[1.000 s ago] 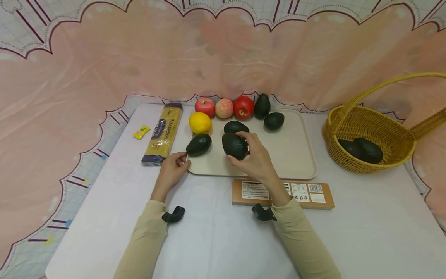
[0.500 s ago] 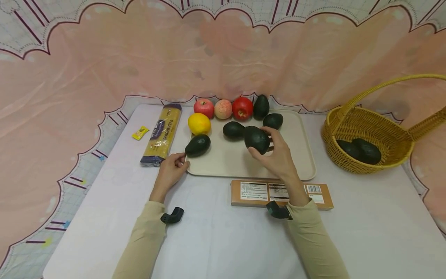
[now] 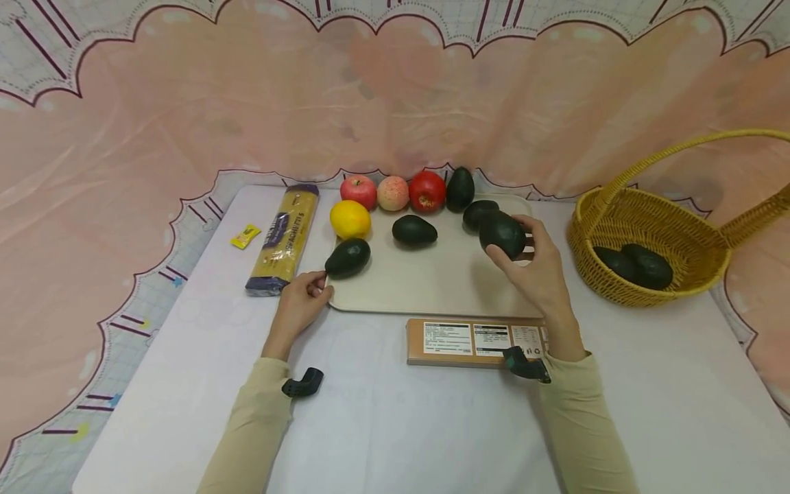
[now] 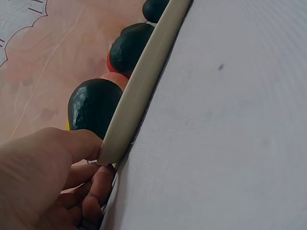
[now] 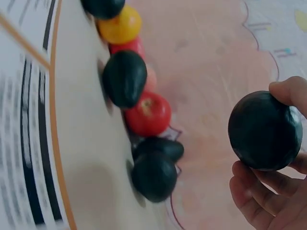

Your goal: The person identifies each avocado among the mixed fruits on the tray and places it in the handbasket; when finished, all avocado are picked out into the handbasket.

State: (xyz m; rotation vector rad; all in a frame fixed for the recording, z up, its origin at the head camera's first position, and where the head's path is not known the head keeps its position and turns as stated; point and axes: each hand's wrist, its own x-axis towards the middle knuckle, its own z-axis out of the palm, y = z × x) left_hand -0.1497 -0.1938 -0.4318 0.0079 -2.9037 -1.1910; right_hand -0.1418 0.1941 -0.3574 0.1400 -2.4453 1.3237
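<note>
My right hand (image 3: 540,264) grips a dark green avocado (image 3: 503,234) between thumb and fingers, raised over the right part of the cream tray (image 3: 395,295). The right wrist view shows this avocado (image 5: 265,131) held well off the tray. At the tray's front left corner, my left hand (image 3: 300,305) pinches the rim, thumb above and fingers curled below it in the left wrist view. Close by that thumb lies another avocado (image 3: 348,258). One more avocado (image 3: 414,230) rests mid-tray, and two others stand at the back, one partly hidden behind the held one.
Along the tray's back and left are an apple (image 3: 358,191), a peach (image 3: 393,193), a pomegranate (image 3: 427,191) and a lemon (image 3: 350,219). Spaghetti (image 3: 285,237) and a yellow sachet (image 3: 245,236) lie left. A cardboard box (image 3: 415,343) lies in front; a wicker basket (image 3: 697,237) with avocados stands right.
My right hand has carried the avocado rightward, from over the middle of the tray to its right side. The left hand has stayed at the tray corner.
</note>
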